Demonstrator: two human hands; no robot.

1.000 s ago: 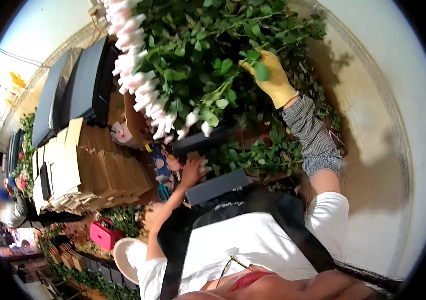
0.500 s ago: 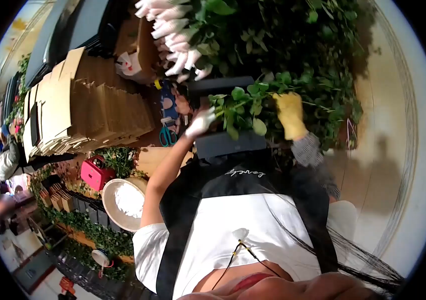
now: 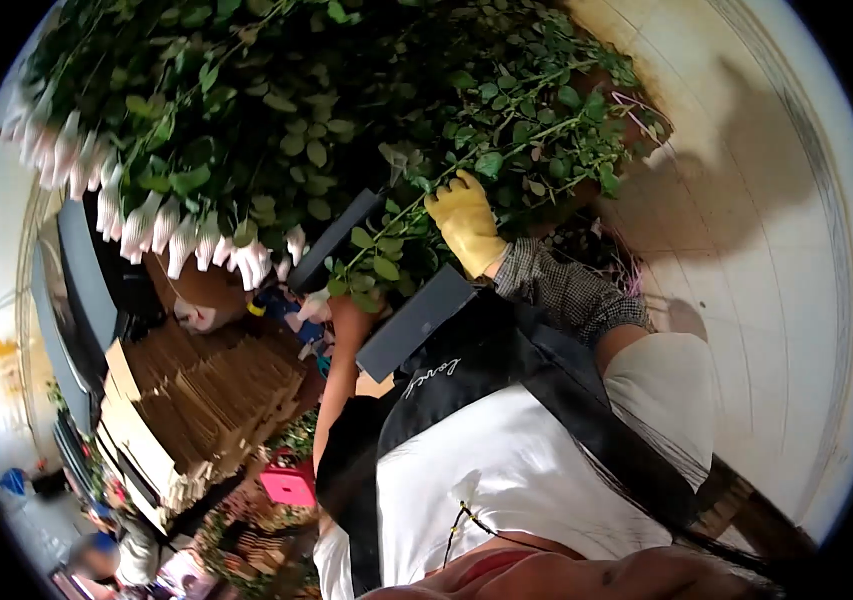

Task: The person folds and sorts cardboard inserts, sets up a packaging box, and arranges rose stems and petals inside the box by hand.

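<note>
A long leafy rose stem stretches diagonally across the gap between two dark grey blocks. One block lies against my apron, the other block on the far side. My right hand, in a yellow glove, is closed at the stem, its curled fingertips by the leaves. My left hand, in a pale glove, is at the stem's lower left end; leaves and the forearm hide most of its fingers. Beyond both hands lies a large heap of leafy stems, their flower heads in white net sleeves.
Stacked cardboard sheets stand at left, beside dark panels. A pink box sits lower left. Another person is farther back. A pale tiled floor lies to the right.
The view has turned, so the heap now reaches farther left and the blocks look tilted. My right hand appears closer to the blocks along the stem. Leaves now cover much of my left hand.
</note>
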